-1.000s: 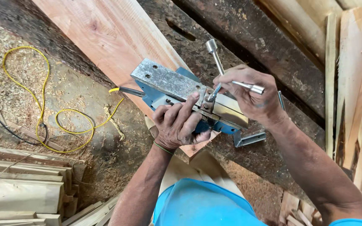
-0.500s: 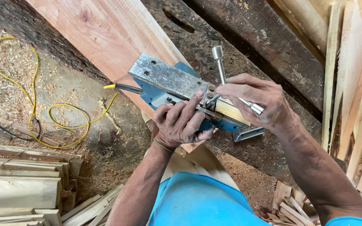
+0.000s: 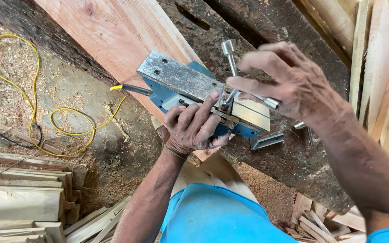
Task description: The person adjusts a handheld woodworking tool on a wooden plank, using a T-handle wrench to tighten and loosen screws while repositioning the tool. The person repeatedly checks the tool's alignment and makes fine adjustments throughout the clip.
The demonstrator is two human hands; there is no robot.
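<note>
A blue electric planer lies upside down on a wide plank, its grey metal sole facing up. My left hand grips the planer's near side, with the fingers reaching up to the blade slot. My right hand holds a silver T-handle socket wrench whose tip stands in the blade slot beside my left fingertips. The wrench's crossbar sticks out under my right palm.
The pale plank runs from upper left across a dark, rough beam. A small metal bracket and another bit lie on the beam. A yellow cable loops over sawdust at the left. Stacked wood strips fill the lower left and right edge.
My right hand has turned the wrench handle round, from the right of the shaft to over the top. My left hand has stayed on the planer.
</note>
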